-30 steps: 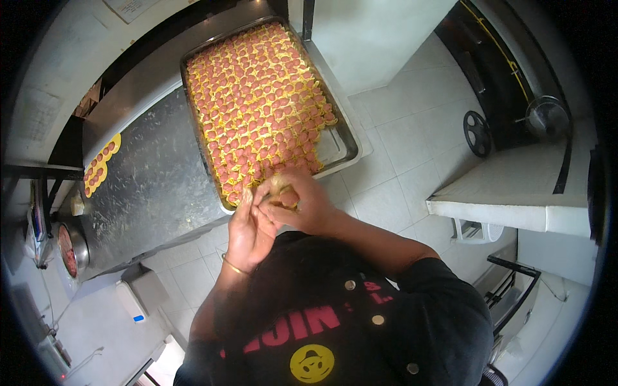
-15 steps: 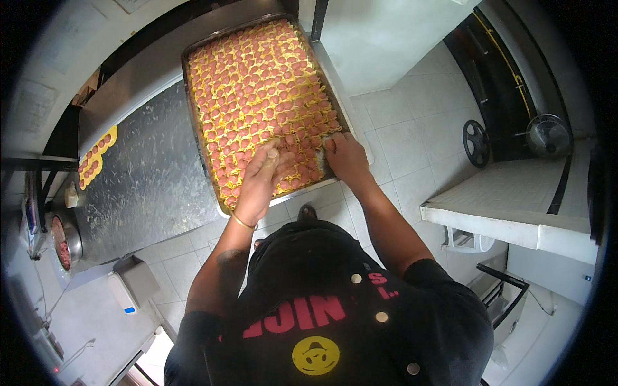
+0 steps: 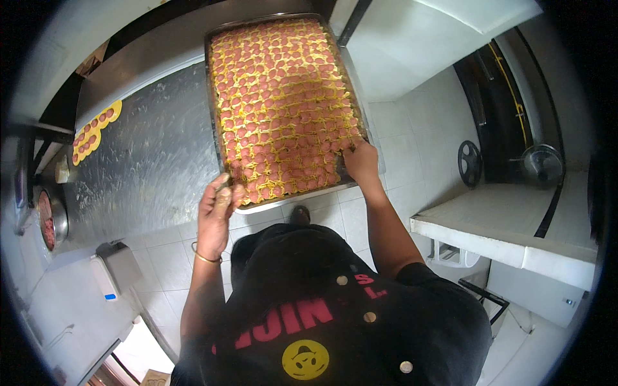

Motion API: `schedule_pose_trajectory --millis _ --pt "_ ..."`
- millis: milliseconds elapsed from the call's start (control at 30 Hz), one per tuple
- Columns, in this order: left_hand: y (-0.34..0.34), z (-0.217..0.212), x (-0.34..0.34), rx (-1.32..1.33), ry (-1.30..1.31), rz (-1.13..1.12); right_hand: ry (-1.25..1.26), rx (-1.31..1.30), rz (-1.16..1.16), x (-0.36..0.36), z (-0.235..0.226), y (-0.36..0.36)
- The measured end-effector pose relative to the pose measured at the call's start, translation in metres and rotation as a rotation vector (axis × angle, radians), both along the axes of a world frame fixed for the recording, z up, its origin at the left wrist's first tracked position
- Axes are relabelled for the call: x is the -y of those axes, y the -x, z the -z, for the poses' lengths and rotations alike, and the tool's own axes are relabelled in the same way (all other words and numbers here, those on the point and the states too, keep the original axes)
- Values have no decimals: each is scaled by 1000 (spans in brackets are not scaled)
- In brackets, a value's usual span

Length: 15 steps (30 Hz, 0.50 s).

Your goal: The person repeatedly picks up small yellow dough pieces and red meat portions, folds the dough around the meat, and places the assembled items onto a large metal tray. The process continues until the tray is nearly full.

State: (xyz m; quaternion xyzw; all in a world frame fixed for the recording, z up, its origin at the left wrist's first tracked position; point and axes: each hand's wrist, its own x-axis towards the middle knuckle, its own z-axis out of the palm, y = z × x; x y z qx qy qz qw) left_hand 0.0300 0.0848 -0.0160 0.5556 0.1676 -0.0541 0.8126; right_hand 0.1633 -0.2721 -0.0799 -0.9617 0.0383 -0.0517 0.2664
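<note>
A large metal tray (image 3: 358,103) is covered with close rows of small yellow dough wrappers topped with pink meat filling (image 3: 283,96). My left hand (image 3: 215,209), a bangle on its wrist, is at the tray's near left corner, its fingers curled round the edge. Across from it, my right hand (image 3: 362,162) has bent fingers over the right rim close to the near corner, beside a small bare patch in the tray. The tips of the right fingers are partly hidden.
A floury grey worktop (image 3: 148,148) stretches left of the tray. On it lie flat yellow wrappers with meat balls (image 3: 96,132). A metal bowl of meat (image 3: 51,219) stands at the far left. A white counter (image 3: 502,238) juts in from the right, near a black handwheel (image 3: 469,163).
My left hand has moved from above the filled wrappers to the tray's near left corner, and its fingers have curled. My right hand stays at the right rim. The view has shifted.
</note>
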Motion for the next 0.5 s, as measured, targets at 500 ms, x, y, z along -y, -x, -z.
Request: schedule_pose_trajectory --millis 500 --pt "32 41 -304 41 239 -677 -216 88 -503 -304 -104 -76"
